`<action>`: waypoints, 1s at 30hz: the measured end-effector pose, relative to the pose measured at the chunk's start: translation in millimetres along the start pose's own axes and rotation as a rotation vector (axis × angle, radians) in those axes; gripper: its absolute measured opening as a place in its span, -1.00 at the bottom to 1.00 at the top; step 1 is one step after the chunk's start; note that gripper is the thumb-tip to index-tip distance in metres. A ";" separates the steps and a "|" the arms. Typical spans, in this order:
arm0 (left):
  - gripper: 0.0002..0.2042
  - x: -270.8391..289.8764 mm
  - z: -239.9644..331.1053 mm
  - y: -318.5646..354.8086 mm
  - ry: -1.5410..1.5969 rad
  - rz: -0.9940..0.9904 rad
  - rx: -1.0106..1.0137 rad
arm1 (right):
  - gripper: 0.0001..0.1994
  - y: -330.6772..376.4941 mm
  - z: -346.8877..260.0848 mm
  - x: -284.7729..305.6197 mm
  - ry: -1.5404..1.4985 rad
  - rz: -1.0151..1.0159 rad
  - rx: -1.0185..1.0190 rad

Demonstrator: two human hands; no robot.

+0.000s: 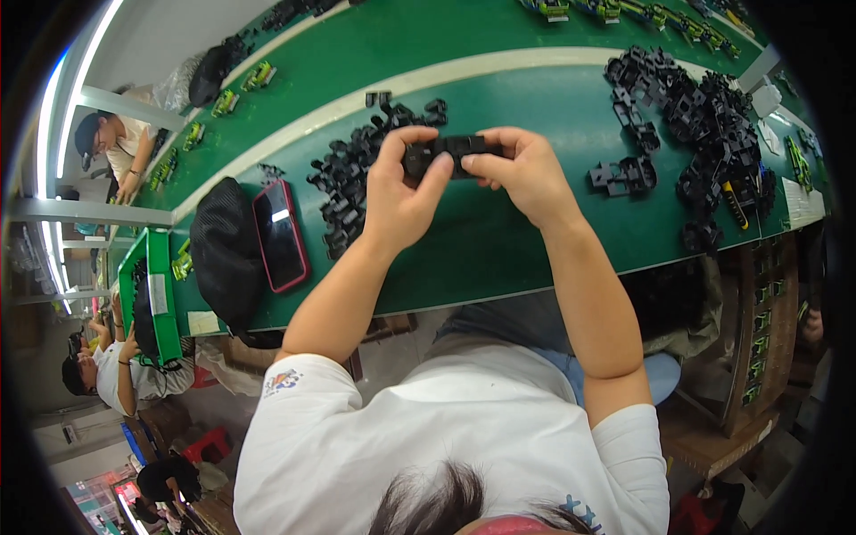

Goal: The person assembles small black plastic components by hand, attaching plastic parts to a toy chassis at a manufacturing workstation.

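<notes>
Between my two hands, above the green tabletop, is a black moulded plastic part. My left hand grips its left end, the thumb pressed on the near side. On the right end, my right hand is closed with thumb and curled fingers. The fingers cover much of the part, so its full shape is hidden. Just left of my left hand lies a spread of similar black plastic parts. Off to the right of my right hand, one black part lies apart beside a larger heap.
A phone in a red case and a black mesh bag lie at left, near a green bin. A yellow-handled tool is at right. Green assemblies line the far belt. Other people work at left.
</notes>
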State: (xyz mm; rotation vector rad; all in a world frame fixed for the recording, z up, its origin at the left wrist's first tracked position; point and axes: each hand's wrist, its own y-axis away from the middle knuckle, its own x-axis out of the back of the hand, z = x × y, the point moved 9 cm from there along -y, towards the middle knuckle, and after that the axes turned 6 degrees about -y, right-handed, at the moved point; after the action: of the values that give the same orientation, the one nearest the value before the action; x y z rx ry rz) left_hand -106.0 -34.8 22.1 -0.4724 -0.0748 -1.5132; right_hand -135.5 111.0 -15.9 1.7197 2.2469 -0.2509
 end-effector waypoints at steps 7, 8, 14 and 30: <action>-0.49 -10.3 -2.2 -5.4 -0.159 -0.282 -0.055 | -0.75 -4.1 10.6 13.9 0.040 0.026 -0.066; -0.50 -3.0 -5.6 -6.7 -0.205 -0.264 -0.062 | -0.75 -9.2 16.6 9.0 0.043 0.009 -0.048; -0.52 22.2 28.8 -37.0 -0.486 -0.175 -0.185 | -0.42 2.2 -1.7 30.1 -0.274 0.168 -0.050; -0.48 64.4 -211.2 -455.7 -0.956 0.187 -0.189 | -0.90 -6.9 -11.3 -7.6 0.645 0.296 0.461</action>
State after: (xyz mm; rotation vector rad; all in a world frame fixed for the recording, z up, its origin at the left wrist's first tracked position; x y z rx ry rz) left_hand -593.1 -161.5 -33.2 -1.2871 -0.6164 -1.0031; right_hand -141.7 105.8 -3.0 2.6621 2.4237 -0.1694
